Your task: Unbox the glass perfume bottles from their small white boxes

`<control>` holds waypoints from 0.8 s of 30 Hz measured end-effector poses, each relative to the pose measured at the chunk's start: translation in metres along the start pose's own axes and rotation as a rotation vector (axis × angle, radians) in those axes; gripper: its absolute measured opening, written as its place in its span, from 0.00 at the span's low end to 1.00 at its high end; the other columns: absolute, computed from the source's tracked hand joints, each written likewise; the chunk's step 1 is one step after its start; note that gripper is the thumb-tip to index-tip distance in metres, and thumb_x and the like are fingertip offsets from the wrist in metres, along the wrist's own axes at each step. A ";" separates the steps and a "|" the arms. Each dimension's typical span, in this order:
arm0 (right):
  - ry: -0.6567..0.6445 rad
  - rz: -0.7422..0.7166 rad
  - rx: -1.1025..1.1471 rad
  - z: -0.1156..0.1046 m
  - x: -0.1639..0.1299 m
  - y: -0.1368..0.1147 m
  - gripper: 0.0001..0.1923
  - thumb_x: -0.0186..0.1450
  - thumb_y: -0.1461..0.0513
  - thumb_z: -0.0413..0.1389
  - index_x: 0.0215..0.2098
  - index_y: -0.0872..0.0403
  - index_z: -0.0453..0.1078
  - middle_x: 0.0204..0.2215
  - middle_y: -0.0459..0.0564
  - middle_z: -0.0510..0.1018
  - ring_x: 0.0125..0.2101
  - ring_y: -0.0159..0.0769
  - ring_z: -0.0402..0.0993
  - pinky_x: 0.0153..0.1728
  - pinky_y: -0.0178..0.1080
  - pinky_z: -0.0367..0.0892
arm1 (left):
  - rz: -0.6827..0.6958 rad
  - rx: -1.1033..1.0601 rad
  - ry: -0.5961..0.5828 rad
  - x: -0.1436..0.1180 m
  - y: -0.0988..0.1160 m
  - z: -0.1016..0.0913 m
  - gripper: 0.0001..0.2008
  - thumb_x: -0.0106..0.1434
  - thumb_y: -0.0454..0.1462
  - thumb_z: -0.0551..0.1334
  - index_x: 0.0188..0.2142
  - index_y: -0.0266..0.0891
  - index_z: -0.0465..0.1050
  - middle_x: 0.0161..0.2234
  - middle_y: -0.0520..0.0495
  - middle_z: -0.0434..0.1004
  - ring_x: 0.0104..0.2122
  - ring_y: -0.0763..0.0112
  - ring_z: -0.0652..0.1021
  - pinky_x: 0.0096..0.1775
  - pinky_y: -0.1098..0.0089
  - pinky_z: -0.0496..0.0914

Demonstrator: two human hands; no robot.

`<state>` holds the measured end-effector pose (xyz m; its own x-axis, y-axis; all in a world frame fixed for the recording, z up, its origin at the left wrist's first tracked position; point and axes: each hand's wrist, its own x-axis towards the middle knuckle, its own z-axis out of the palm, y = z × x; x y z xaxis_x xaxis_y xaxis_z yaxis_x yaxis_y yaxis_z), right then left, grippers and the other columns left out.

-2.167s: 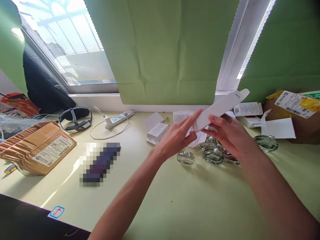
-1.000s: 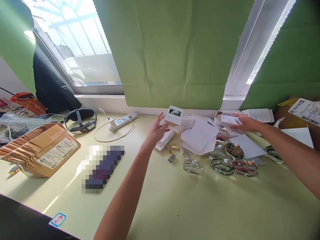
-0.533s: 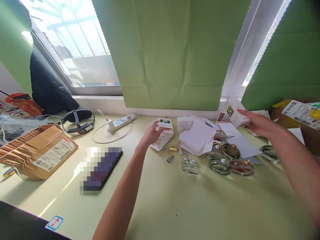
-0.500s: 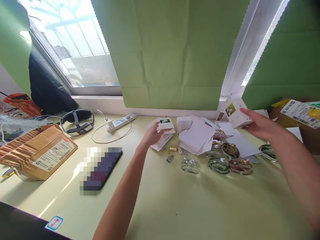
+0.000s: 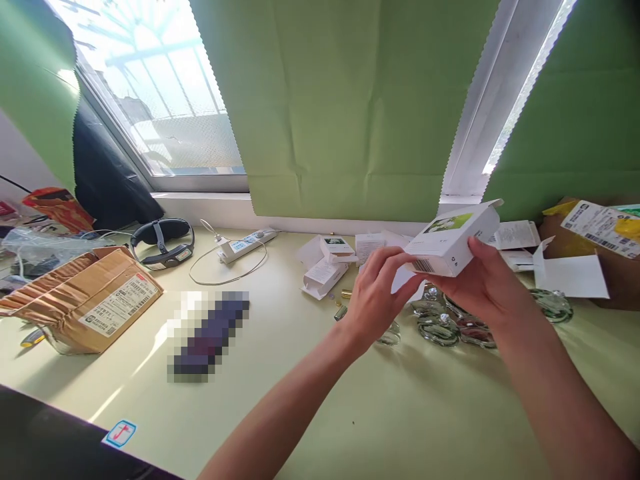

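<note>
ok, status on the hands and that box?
Both hands up over the table. Right hand grips the white box; left hand touches its near end. Glass bottles lie just below. Nothing blocking.

- Cardboard parcel sits far left of the grip, label up.
- Black headset and white power strip lie left, near the sill.
- Glass bottles cluster just below.

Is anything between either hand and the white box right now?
Nothing visible. The right hand grips the white box from below, and the left hand has its fingers at the barcode end. The glass bottles lie lower, on the table.
</note>
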<state>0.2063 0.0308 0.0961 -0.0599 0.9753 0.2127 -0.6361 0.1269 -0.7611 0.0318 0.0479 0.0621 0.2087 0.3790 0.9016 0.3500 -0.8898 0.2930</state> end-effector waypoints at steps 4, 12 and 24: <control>-0.005 0.008 0.015 0.003 0.000 0.004 0.10 0.65 0.58 0.61 0.45 0.39 0.73 0.45 0.41 0.81 0.48 0.39 0.78 0.41 0.42 0.81 | 0.054 0.019 0.047 -0.003 -0.007 -0.002 0.16 0.68 0.39 0.63 0.54 0.44 0.67 0.48 0.44 0.72 0.47 0.67 0.76 0.47 0.66 0.74; 0.040 0.017 0.013 0.014 0.000 0.018 0.09 0.61 0.57 0.66 0.39 0.42 0.73 0.43 0.42 0.80 0.49 0.41 0.76 0.40 0.42 0.80 | -0.014 0.028 0.146 -0.001 -0.007 -0.001 0.09 0.64 0.39 0.67 0.41 0.42 0.69 0.41 0.46 0.71 0.41 0.68 0.73 0.43 0.64 0.72; 0.236 -0.075 -1.028 -0.048 0.003 -0.025 0.26 0.65 0.42 0.57 0.58 0.40 0.69 0.59 0.44 0.74 0.58 0.40 0.71 0.58 0.43 0.70 | -0.574 -0.113 0.117 0.027 -0.038 -0.041 0.17 0.66 0.40 0.64 0.53 0.47 0.67 0.45 0.49 0.75 0.34 0.72 0.78 0.36 0.69 0.74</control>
<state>0.2591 0.0394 0.0861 0.1737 0.9552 0.2398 0.3322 0.1724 -0.9273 -0.0136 0.0815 0.0883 -0.0897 0.7826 0.6160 0.2765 -0.5746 0.7703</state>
